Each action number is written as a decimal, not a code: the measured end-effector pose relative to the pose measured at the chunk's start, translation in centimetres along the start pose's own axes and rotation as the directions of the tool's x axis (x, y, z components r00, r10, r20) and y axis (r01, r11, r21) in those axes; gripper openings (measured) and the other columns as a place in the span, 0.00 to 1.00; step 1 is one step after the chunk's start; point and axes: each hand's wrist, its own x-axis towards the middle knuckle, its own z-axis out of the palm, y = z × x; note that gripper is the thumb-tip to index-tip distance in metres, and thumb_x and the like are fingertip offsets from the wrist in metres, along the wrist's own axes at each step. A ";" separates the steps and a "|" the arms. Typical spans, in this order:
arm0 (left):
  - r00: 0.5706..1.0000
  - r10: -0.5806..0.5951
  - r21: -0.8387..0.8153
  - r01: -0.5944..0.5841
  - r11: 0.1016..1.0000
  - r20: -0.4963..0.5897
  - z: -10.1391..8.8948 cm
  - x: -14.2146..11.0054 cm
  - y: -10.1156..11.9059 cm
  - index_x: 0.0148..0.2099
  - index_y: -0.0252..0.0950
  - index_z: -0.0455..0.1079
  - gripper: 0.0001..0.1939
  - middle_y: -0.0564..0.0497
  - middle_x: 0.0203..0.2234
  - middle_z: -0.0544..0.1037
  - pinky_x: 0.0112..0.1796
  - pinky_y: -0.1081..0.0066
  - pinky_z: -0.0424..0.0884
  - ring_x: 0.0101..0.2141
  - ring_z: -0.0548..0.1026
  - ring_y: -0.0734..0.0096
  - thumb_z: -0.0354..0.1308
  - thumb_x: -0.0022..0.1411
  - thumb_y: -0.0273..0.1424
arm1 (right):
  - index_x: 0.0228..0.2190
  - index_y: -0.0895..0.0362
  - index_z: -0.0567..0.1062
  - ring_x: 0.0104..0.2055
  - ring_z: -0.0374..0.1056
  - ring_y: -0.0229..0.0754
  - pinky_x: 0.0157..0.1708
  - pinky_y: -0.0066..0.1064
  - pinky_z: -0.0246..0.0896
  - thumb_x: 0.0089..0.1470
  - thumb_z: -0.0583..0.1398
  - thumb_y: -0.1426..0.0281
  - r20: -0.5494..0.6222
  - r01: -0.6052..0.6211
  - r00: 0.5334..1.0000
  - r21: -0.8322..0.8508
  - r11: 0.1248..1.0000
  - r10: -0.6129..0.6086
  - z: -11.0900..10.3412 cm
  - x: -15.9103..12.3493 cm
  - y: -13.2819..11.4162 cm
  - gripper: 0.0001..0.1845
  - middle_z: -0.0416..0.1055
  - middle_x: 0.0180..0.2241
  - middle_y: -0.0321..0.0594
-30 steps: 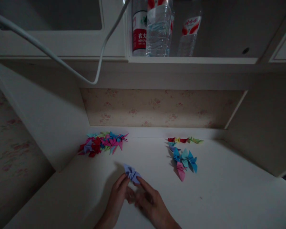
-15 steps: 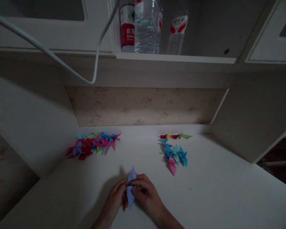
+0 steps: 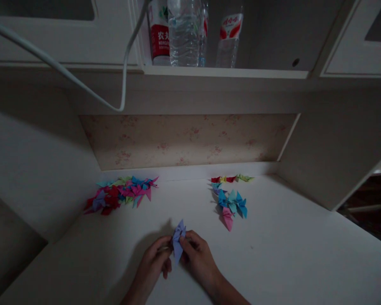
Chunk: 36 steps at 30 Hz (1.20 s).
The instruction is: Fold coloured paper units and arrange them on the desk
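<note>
Between my hands, low in the middle of the head view, is a lavender origami crane [image 3: 178,238], its pointed ends up and down. My left hand [image 3: 155,259] has its fingers closed at the crane's left edge. The thumb of my right hand [image 3: 199,258] presses on the crane's front, with its fingers curled behind on the right side. Some fingertips are hidden behind the paper. Farther back on the left lies a heap of folded paper cranes [image 3: 120,195] in red, pink, blue and green. Another group of paper cranes [image 3: 231,201], blue, turquoise and pink, lies to the right.
The white desktop [image 3: 288,250] runs back to a floral panel [image 3: 190,140]. Above it, plastic bottles [image 3: 184,38] stand on an open shelf. A white cable [image 3: 122,84] hangs down at the upper left. Cabinet side walls [image 3: 336,152] flank the desk.
The lavender crane has turned and been lifted slightly, and its folded middle now shows. My right thumb has moved up onto its front. The whole view has shifted a little.
</note>
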 end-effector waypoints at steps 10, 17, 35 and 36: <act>0.998 0.069 0.120 -0.069 0.990 0.000 0.0 -0.4 0.3 0.44 0.31 0.73 0.19 0.56 0.15 0.70 0.16 0.78 0.60 0.15 0.65 0.77 0.60 0.51 0.36 | 0.41 0.54 0.75 0.23 0.58 0.33 0.23 0.25 0.53 0.48 0.64 0.56 0.109 0.037 0.994 -0.069 0.997 -0.029 -0.2 -0.4 -1.4 0.20 0.67 0.26 0.33; 0.996 0.091 0.156 -0.090 0.984 0.000 -0.3 -0.3 -0.2 0.44 0.31 0.72 0.18 0.56 0.15 0.69 0.16 0.78 0.58 0.15 0.64 0.77 0.57 0.54 0.36 | 0.31 0.55 0.77 0.32 0.64 0.39 0.33 0.30 0.59 0.49 0.62 0.54 0.108 0.102 0.990 -0.152 0.983 -0.086 -0.5 -0.4 -1.3 0.17 0.69 0.32 0.37; 0.995 0.091 0.228 -0.098 0.969 0.044 -0.3 0.0 -0.7 0.44 0.31 0.71 0.21 0.58 0.14 0.66 0.17 0.78 0.57 0.15 0.62 0.78 0.57 0.56 0.43 | 0.28 0.57 0.74 0.28 0.63 0.38 0.31 0.29 0.58 0.49 0.63 0.55 0.060 0.000 0.998 0.071 0.997 -0.005 -0.2 -0.1 -0.8 0.17 0.67 0.24 0.34; 0.995 0.094 0.235 -0.101 0.967 0.043 -0.3 -0.1 -0.6 0.44 0.31 0.71 0.22 0.58 0.13 0.66 0.17 0.78 0.57 0.15 0.62 0.78 0.57 0.56 0.44 | 0.27 0.58 0.74 0.27 0.61 0.37 0.29 0.28 0.57 0.49 0.63 0.55 0.036 -0.007 0.999 0.082 0.997 0.004 -0.1 -0.2 -0.7 0.17 0.66 0.23 0.34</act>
